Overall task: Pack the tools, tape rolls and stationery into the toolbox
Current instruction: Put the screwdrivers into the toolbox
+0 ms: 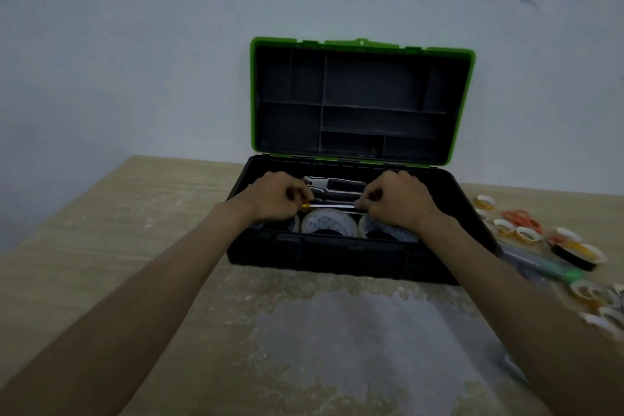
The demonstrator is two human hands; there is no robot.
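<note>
Screwdriver [332,205]: inside toolbox [337,257], just above tape rolls [329,223]. Long axis 9 to 3 o'clock. Yellow handle at 9, gripped by curled left hand [275,196]; shaft tip at 3, pinched by right hand [398,201]. Likely next: lowering level.

Toolbox [337,257]: black base; lid [252,94] bright green rim, dk grey inside. Tape rolls [329,221] whitish w/ blue print. Screwdriver [331,205]: amber handle, silver shaft. Scissors [521,218] orange. Table [135,230] tan wood-grain, pale patch.
</note>
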